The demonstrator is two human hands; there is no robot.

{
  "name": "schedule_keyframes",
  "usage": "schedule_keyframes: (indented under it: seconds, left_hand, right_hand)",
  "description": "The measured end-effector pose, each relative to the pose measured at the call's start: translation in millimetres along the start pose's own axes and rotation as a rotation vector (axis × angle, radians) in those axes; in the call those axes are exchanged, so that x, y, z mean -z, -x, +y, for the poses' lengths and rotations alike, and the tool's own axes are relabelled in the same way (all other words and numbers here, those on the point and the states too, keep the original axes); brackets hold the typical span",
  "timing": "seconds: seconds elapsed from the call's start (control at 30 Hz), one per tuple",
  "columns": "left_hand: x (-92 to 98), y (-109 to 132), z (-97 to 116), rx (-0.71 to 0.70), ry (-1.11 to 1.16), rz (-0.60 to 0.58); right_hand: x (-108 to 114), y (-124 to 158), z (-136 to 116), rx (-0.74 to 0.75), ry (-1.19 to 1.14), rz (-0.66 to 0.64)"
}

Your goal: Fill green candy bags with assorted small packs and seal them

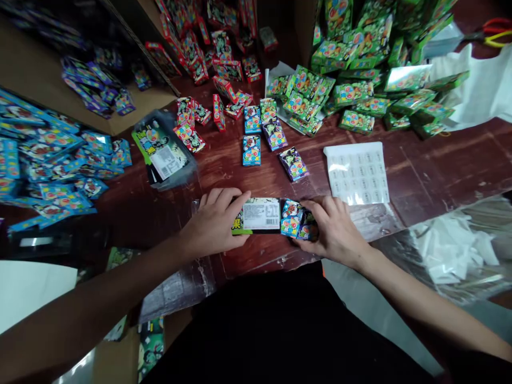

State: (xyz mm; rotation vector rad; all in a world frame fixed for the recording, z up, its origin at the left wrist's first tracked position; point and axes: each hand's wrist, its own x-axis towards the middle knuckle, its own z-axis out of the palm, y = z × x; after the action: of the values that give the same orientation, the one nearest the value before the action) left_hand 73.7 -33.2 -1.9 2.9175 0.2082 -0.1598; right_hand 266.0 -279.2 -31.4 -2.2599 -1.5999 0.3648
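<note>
In front of me lies a black and green printed card (261, 216) with a white barcode label. My left hand (219, 220) grips its left end, thumb along the upper edge. At the card's right end my right hand (335, 226) is closed around a small blue candy-style box (290, 217) and a darker purple box (307, 226), partly hidden by the fingers. Just beyond stand loose small boxes: a blue box (252, 151), a purple box (294, 164) and a green box (268, 109).
Heaped blue boxes (56, 160) lie left, red boxes (228, 69) at the back, green boxes (356, 90) back right. A stack of printed cards in clear plastic (162, 152) lies left of centre, a sticker sheet (357, 173) right. Scissors (496, 32) lie far right.
</note>
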Motion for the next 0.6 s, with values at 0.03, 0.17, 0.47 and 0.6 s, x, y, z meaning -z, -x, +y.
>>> schedule_keyframes:
  seconds: [0.03, 0.17, 0.47, 0.6]
  left_hand:
    - [-3.1, 0, 0, -0.023, 0.021, -0.009]
    - [-11.4, 1, -2, -0.108, 0.093, -0.060]
    - [-22.0, -2, -5, -0.035, 0.140, -0.051]
    - [-19.3, -6, -13, -0.119, 0.200, -0.069]
  right_hand:
    - [-1, -3, 0, 0.042, -0.024, -0.040]
    - [-3, -17, 7, 0.192, -0.131, -0.135]
    - [5, -21, 34, 0.352, -0.299, -0.143]
    - [6, -38, 38, 0.432, -0.353, -0.220]
